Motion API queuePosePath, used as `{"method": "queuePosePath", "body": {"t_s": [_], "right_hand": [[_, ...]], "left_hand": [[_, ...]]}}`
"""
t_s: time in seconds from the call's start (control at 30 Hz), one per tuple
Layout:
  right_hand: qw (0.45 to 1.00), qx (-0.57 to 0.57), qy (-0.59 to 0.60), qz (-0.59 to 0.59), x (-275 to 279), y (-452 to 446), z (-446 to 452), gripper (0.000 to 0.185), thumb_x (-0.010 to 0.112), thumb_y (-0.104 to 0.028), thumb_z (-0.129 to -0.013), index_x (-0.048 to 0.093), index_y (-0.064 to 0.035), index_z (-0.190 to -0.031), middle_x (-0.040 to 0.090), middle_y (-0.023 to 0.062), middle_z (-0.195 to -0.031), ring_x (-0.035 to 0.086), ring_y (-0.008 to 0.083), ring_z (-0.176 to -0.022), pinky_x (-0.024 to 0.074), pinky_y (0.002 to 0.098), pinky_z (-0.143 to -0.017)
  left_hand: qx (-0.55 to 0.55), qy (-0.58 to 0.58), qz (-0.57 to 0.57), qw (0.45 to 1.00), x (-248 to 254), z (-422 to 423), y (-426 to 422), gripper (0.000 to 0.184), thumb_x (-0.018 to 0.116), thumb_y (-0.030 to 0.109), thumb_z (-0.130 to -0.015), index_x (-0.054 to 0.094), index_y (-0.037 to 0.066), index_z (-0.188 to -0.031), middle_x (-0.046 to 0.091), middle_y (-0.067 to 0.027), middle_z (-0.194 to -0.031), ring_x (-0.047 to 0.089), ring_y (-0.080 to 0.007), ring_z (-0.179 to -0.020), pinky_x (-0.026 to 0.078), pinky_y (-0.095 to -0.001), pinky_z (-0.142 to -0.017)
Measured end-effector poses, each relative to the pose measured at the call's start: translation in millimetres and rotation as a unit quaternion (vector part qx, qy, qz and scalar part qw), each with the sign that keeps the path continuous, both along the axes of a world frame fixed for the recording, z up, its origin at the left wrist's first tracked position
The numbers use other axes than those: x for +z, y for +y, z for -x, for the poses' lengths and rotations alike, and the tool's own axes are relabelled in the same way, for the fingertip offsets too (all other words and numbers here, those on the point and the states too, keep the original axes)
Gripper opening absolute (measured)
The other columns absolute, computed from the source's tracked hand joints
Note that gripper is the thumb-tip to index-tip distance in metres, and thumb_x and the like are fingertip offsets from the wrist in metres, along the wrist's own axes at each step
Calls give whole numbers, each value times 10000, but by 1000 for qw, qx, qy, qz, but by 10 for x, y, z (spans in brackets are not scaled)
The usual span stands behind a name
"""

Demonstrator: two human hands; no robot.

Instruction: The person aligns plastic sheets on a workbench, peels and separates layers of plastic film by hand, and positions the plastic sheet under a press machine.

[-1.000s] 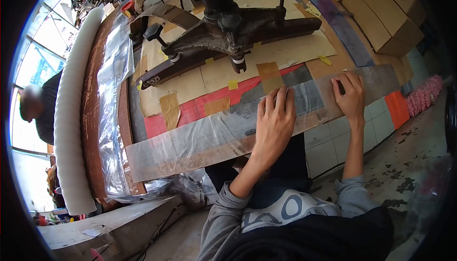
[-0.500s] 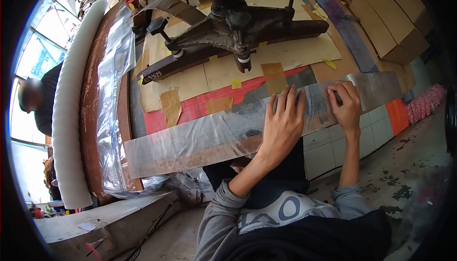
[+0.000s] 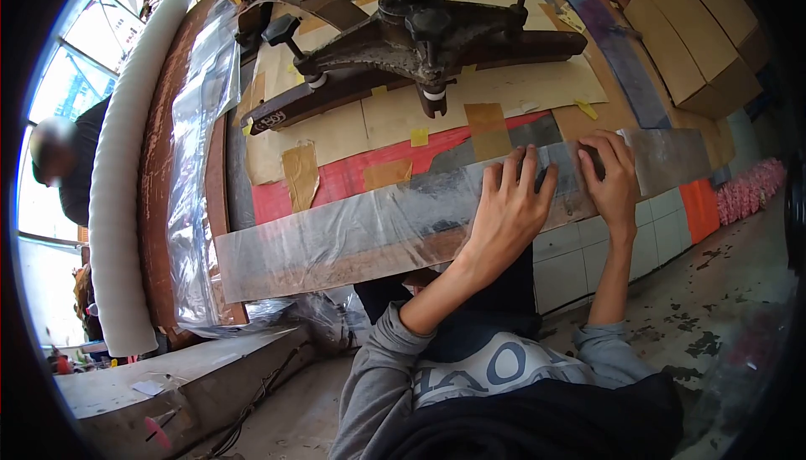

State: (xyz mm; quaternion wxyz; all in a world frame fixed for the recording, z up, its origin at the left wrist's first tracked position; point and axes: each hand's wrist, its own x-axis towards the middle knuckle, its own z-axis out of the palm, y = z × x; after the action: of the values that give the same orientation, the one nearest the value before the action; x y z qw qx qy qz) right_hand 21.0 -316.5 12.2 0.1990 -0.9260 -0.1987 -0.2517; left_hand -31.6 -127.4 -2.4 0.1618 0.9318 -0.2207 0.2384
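A long, cloudy clear plastic strip (image 3: 353, 237) lies along the near edge of the work table. My left hand (image 3: 512, 208) rests on it right of the middle, fingers stretched and slightly apart, fingertips near the strip's far edge. To its right, my right hand (image 3: 611, 176) is at the strip with the thumb and forefinger curled together in a pinch. What lies between those fingertips, if anything, is too small to make out. Beyond the strip are a red sheet (image 3: 336, 173) and pieces of brown tape (image 3: 300, 176).
A dark metal clamp frame with a bar (image 3: 420, 61) stands over the beige board (image 3: 336, 141). Cardboard boxes (image 3: 697, 40) sit at the right. A white foam roll (image 3: 126, 183) lines the left side, with a person (image 3: 75, 158) beyond it.
My left hand has slid slightly to the right along the strip, closer to my right hand. My right hand keeps its pinch at nearly the same spot. The view has shifted a little.
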Motion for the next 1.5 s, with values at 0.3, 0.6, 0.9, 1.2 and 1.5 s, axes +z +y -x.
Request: {"method": "queuePosePath", "body": {"t_s": [0.3, 0.6, 0.9, 1.2, 1.5], "right_hand": [[995, 73, 56, -30, 64, 52, -70, 307, 502, 138, -721, 601, -14, -968, 576, 90, -909, 513, 289, -884, 440, 392, -753], [996, 43, 75, -23, -2, 19, -106, 209, 504, 127, -717, 548, -12, -865, 561, 70, -874, 489, 277, -842, 418, 387, -720], [999, 28, 42, 0, -78, -28, -142, 210, 527, 90, -719, 544, -52, -871, 553, 50, -862, 495, 277, -853, 397, 398, -751], [996, -46, -28, 64, -119, 9, -79, 346, 533, 105, -688, 580, -84, -974, 566, 57, -974, 532, 278, -986, 405, 437, -837], [926, 370, 43, -55, 215, 1102, 549, 539, 570, 68, -732, 550, -115, -1238, 554, 95, -1268, 533, 292, -1154, 402, 461, -996]], "left_hand": [[-20, -26, 5, 999, 102, -200, -192, 434, 590, 101, -804, 520, 9, -1222, 551, -126, -1148, 538, -247, -1091, 427, -418, -852], [65, 130, -33, 989, 325, 30, 934, 365, 679, 410, -818, 572, 83, -941, 613, -42, -870, 599, -220, -913, 406, -415, -825], [288, 226, -94, 926, 585, 1011, 2866, 432, 756, 481, -700, 615, 88, -813, 622, -11, -797, 593, -237, -829, 393, -406, -813], [404, 70, -134, 902, 636, 1541, 2422, 72, 661, 106, -800, 630, 65, -850, 627, -48, -938, 583, -246, -864, 397, -424, -894], [118, 126, 26, 985, 561, 1230, 704, 172, 633, 133, -787, 591, 96, -949, 523, -186, -1183, 517, -334, -1173, 232, -656, -1050]]}}
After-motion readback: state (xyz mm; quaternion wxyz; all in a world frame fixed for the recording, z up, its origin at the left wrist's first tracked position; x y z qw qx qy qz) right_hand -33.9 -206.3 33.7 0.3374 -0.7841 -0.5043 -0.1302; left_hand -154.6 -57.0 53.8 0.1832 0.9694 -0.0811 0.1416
